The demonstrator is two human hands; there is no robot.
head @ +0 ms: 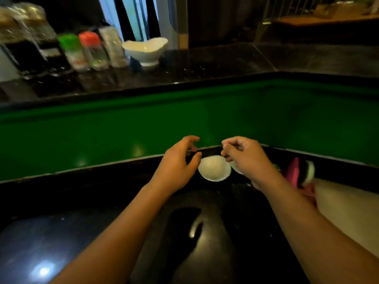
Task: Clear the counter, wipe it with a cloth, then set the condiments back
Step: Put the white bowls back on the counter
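Fingers [190, 139] of the left hand [178, 165] are loosely curved and hold nothing, the thumb just beside the rim of a small white dish [214, 169] on the black bench [102, 201]. The right hand [246, 158] curls its fingers over a second dish [235, 168] just right of the first. I cannot tell whether they grip it. Farther right lies a pink cloth [293, 173]. Well beyond the dish, up left, stand condiment bottles [82, 52] and a white bowl [146, 50].

A small white dish [214, 168] sits upright on the glossy black counter [82, 201] in front of you, near its far edge. Your condiments stand in a row on the upper ledge [205, 64], far left: dark sauce jars [30, 44], a green-capped shaker [71, 52] and a red-capped shaker [93, 51].
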